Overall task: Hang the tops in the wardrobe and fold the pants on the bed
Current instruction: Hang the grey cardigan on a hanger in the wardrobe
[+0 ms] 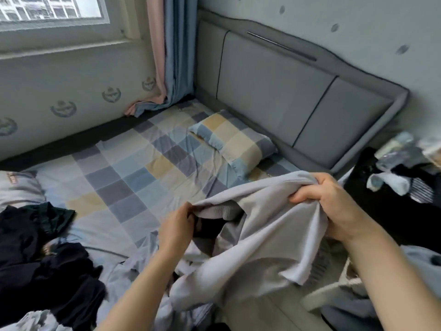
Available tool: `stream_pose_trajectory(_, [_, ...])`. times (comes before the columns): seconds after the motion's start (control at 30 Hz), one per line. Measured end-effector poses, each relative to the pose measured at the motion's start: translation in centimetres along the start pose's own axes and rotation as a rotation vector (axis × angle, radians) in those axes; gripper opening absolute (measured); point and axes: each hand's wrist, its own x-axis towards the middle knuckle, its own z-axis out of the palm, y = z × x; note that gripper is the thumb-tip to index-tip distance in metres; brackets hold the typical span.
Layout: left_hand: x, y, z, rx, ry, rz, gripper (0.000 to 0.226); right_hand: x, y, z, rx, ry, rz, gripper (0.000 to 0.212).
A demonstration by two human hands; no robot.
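While hands grip grey garment, dark clothes perhaps crowd bed.

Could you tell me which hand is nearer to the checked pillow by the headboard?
The right hand. It grips the grey garment just below the checked pillow, towards the camera. The left hand pinches the garment's ribbed edge further down and to the left, farther from the pillow.
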Motion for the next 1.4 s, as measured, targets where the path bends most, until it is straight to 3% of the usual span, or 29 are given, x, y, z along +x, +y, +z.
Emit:
stream_pose_trajectory(0.17, [2.3,1.8,-4.6,-0.116,0.145,0.054,0.019,-2.3,0.0,-3.8,-0.186,0.230,0.024,0.023])
stream_pose_trajectory(0.3, [3.5,7.1,-8.6,-0.253,0.163,0.151,0.012,-4.2,0.9,-6.5,-0.330,0.467,0.068,0.008])
stream_pose_trajectory(0.4, [2.8,11.8,-10.7,-0.377,0.157,0.233,0.014,-5.7,2.0,-7.9,-0.459,0.597,0.087,0.022])
stream_pose_trajectory(0.6, [-1.3,21.2,-11.9,-0.614,0.001,0.412,0.020,-10.3,2.3,-9.3,-0.862,0.682,0.254,0.032])
stream_pose_trajectory(0.67, [-2.9,23.6,-11.5,-0.715,-0.079,0.425,0.022,-11.7,2.1,-8.3,-1.154,0.722,0.321,0.024])
stream_pose_trajectory(0.7, [-3.6,24.8,-11.2,-0.759,-0.116,0.434,0.021,-12.2,2.1,-7.3,-1.282,0.754,0.270,0.016])
stream_pose_trajectory(0.73, [-4.6,26.2,-10.6,-0.780,-0.152,0.455,0.021,-12.8,2.2,-6.3,-1.289,0.781,0.162,0.015])
stream_pose_trajectory(0.83, [-7.5,29.3,-8.8,-0.745,-0.279,0.575,0.017,-13.1,2.4,-2.5,-0.910,0.677,-0.082,0.019])
stream_pose_trajectory(1.0, [-11.7,32.1,-5.3,-0.732,-0.469,0.654,0.019,-13.2,7.5,-4.1,-0.796,0.692,0.240,0.025])
stream_pose_trajectory(1.07, [-12.1,32.7,-4.8,-0.801,-0.473,0.622,0.019,-14.3,9.9,-5.7,-0.797,0.614,0.335,0.022])
stream_pose_trajectory(1.13, [-12.4,33.4,-4.3,-0.818,-0.472,0.618,0.019,-16.2,11.1,-7.3,-0.640,0.620,0.391,0.019])
stream_pose_trajectory(1.23, [-12.1,32.9,-3.2,-0.632,-0.436,0.686,0.018,-20.1,10.2,-10.7,-0.275,0.786,0.417,0.025])
stream_pose_trajectory(1.33, [-10.5,31.0,-1.7,-0.427,-0.436,0.653,0.020,-24.8,7.0,-14.5,-0.572,1.051,0.235,0.021])
stream_pose_trajectory(1.4, [-10.7,30.1,-0.2,-0.374,-0.498,0.589,0.021,-27.1,4.2,-15.1,-0.621,1.179,0.073,0.026])
